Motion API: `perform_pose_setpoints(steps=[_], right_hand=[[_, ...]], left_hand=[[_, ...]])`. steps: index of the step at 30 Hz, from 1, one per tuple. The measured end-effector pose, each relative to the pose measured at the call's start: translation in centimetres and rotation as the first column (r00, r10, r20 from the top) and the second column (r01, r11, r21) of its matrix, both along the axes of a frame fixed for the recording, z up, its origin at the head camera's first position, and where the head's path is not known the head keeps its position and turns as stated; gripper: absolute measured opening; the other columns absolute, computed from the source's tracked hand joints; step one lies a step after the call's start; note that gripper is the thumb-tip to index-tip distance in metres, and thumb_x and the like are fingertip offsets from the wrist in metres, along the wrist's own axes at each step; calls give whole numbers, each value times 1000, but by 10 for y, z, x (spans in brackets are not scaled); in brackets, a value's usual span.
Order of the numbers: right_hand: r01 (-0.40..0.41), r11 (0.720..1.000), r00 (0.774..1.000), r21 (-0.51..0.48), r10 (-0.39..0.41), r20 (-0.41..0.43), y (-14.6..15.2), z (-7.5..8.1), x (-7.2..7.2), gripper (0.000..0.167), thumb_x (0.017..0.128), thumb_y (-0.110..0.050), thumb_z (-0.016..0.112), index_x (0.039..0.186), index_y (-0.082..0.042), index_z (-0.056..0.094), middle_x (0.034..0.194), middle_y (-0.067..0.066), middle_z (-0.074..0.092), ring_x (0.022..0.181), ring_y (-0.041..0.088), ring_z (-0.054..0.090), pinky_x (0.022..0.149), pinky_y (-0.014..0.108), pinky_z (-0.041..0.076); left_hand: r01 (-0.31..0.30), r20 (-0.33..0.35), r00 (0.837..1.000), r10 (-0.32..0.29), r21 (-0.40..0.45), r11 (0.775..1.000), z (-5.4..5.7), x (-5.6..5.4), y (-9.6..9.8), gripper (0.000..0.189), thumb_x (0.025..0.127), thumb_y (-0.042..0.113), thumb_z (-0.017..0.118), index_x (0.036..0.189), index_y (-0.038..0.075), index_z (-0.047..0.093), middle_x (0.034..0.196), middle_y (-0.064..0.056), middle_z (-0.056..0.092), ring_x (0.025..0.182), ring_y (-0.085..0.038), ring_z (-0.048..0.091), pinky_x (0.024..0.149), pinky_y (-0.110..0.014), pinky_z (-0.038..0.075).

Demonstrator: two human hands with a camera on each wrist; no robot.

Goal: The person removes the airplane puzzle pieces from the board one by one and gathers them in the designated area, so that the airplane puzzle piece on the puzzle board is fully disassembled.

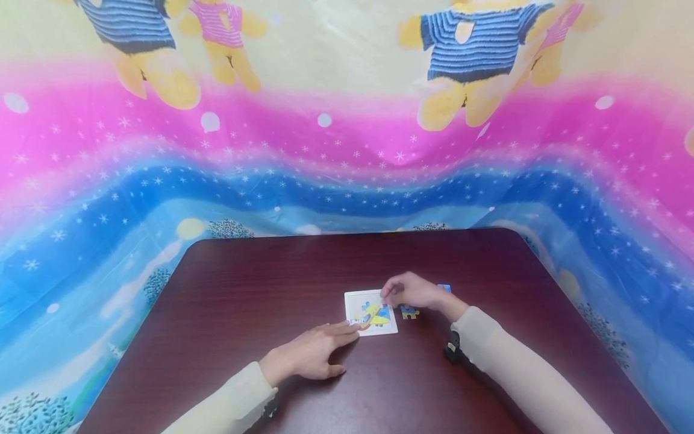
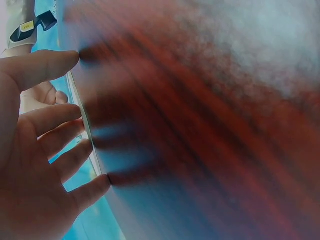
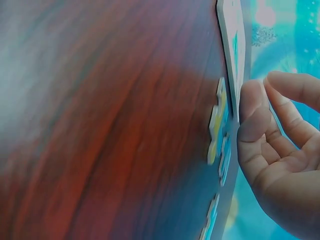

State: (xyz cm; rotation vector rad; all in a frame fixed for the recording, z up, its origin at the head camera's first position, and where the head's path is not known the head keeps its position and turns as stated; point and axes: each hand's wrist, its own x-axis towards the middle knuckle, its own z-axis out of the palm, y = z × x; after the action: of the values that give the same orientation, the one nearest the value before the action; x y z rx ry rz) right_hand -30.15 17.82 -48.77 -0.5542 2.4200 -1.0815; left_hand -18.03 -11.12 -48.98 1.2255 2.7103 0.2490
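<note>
A white-framed jigsaw puzzle tray (image 1: 349, 304) lies on the table, with yellow and blue puzzle pieces (image 1: 375, 314) inside it. My left hand (image 1: 314, 351) is spread flat, its fingertips on the tray's near left corner and its thumb on the table. Over the tray's far right corner is my right hand (image 1: 414, 292), thumb and fingers bent together and pointing down. In the right wrist view the right thumb (image 3: 252, 102) and index finger come close together beside the tray (image 3: 231, 50); I cannot tell whether a piece is between them.
A yellow and blue loose piece (image 1: 409, 313) lies just right of the tray, under the right wrist. Farther right, a blue piece (image 1: 444, 288) shows behind the forearm. The dark wooden table (image 1: 260, 283) is backed by a patterned cloth (image 1: 325, 199).
</note>
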Motion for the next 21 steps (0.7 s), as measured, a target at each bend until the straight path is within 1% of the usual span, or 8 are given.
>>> perform_pose_setpoints(steps=[4,8,11,13,16,19,21], right_hand=[[-26,1000,999,-2,26,-25,-8,0,1,13,89,-14,73,102,-17,74,94,-1,71,79,19,64,62,35,55],[-50,999,999,-17,50,-18,-15,0,0,15,89,-12,71,104,-15,73,94,-1,71,76,18,63,61,33,55],[-55,998,998,-18,54,-28,-20,-2,-1,15,89,-11,71,103,-15,74,94,-2,72,79,16,63,60,32,56],[-57,998,997,-3,57,-49,-22,-3,-1,14,89,-12,71,102,-17,74,95,-4,72,84,14,63,64,31,56],[-66,998,995,6,66,-77,-26,-1,-1,13,89,-13,72,101,-18,74,96,-5,72,91,12,64,72,31,55],[-73,997,994,10,74,-76,-28,0,0,14,90,-14,71,102,-19,74,97,-6,72,92,12,65,77,31,54],[-78,997,994,6,78,-74,-30,0,0,14,90,-13,71,103,-17,74,97,-5,73,92,12,65,78,31,54]], left_hand=[[4,3,1000,-4,4,1000,0,0,0,69,90,38,69,150,14,46,162,5,36,149,-24,37,119,-45,37],[15,-7,1000,-15,13,1000,0,0,0,69,90,38,69,150,13,47,162,4,37,148,-25,39,118,-45,38],[17,-14,1000,-17,12,1000,-1,0,0,69,90,38,69,150,13,47,161,3,37,148,-24,39,118,-44,38],[18,-14,1000,-18,12,1000,-1,0,0,69,90,39,69,150,13,46,161,3,37,148,-24,39,118,-44,38],[20,-16,1000,-20,13,1000,-1,0,0,70,90,39,69,150,13,46,161,2,38,148,-24,39,119,-44,38],[23,-17,1000,-23,18,1000,-1,-1,0,70,89,38,69,150,12,47,161,2,38,147,-24,39,118,-44,38],[23,-20,1000,-23,20,1000,-2,-1,0,69,89,38,70,149,12,48,161,2,39,147,-25,40,118,-45,38]])
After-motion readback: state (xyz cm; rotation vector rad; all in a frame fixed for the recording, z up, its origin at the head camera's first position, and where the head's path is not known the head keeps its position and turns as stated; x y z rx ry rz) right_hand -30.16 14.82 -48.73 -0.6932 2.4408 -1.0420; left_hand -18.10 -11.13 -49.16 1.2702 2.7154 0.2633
